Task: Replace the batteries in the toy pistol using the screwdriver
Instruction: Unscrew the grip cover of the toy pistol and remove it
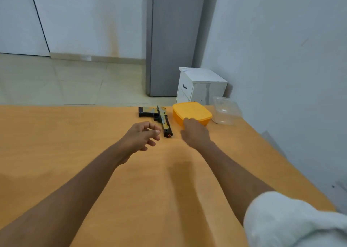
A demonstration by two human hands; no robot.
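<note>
Orange worktop [93,152] in a white-walled, pale-tiled room. Toy pistol [159,118] near far edge, beside yellow box [191,113]. Left hand [142,135] loosely curled, empty; right hand [195,134] fingers hidden, state unclear.

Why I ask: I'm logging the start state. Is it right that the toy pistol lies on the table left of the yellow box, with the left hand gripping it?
Not quite. In the head view the left hand holds nothing, hovering near the toy pistol. The pistol does lie on the table, left of the yellow box.
</note>
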